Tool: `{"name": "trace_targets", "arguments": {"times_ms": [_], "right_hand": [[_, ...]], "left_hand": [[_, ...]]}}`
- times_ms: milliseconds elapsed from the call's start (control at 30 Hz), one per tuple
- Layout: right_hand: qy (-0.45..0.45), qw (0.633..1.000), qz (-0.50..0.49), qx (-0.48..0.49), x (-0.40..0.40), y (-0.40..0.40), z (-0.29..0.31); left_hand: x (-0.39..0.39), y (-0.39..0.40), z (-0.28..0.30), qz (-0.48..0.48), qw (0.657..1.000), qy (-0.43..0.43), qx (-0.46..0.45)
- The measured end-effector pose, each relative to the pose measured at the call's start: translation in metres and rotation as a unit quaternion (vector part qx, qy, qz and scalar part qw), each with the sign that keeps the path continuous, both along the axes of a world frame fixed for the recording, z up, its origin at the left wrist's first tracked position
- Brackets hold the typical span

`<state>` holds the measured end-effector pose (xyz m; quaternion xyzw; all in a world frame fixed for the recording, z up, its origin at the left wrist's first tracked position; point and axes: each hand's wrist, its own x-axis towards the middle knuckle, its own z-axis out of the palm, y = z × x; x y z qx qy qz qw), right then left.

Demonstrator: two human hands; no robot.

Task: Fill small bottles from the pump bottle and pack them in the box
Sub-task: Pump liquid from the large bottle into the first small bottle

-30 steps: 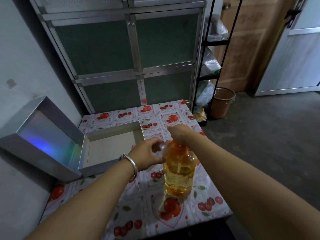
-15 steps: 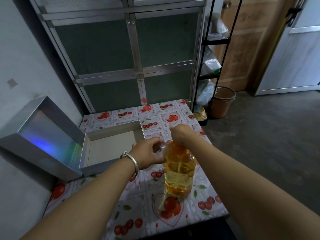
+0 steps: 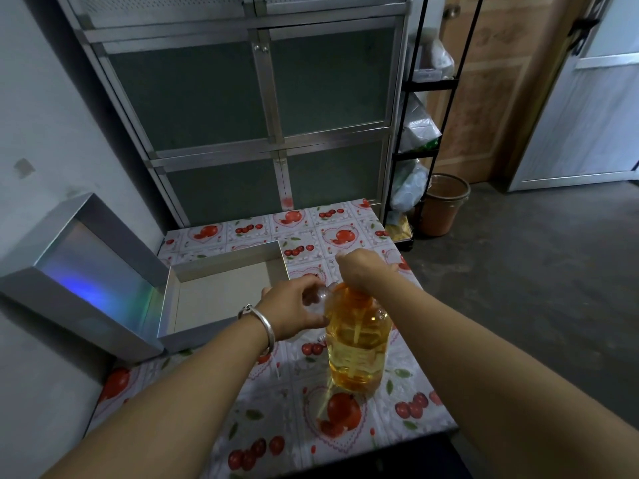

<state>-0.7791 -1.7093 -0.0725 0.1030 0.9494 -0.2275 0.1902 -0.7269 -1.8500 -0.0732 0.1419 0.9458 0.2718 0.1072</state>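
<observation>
A clear pump bottle (image 3: 358, 344) full of amber liquid stands upright on the fruit-print table (image 3: 345, 426). Its orange pump head is covered by my right hand (image 3: 363, 269), which is closed on top of it. My left hand (image 3: 294, 311), with a silver bangle on the wrist, grips a small clear bottle (image 3: 321, 297) held against the left side of the pump head. The silver box (image 3: 221, 299) lies open to the left of my hands with nothing visible inside; its shiny lid (image 3: 86, 271) leans back against the wall.
A metal cabinet with frosted panels (image 3: 259, 98) stands right behind the table. A black wire rack (image 3: 422, 133) with bags and a brown bucket (image 3: 444, 205) are on the floor at the right. The table's right and near edges drop to the grey floor.
My right hand has stayed on the pump head, shifting slightly. The left hand keeps the small bottle at the spout. The view has shifted slightly.
</observation>
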Motion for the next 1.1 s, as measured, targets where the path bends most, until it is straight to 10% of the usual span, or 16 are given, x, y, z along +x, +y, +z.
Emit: {"name": "trace_targets", "arguments": {"times_ms": [967, 1100], "right_hand": [[-0.05, 0.995, 0.002, -0.092, 0.005, 0.002, 0.018], [0.02, 1.0, 0.02, 0.008, 0.006, -0.001, 0.008]], "left_hand": [[-0.002, 0.0, -0.002, 0.014, 1.0, 0.001, 0.004], [-0.004, 0.002, -0.002, 0.01, 1.0, -0.005, 0.001]]}}
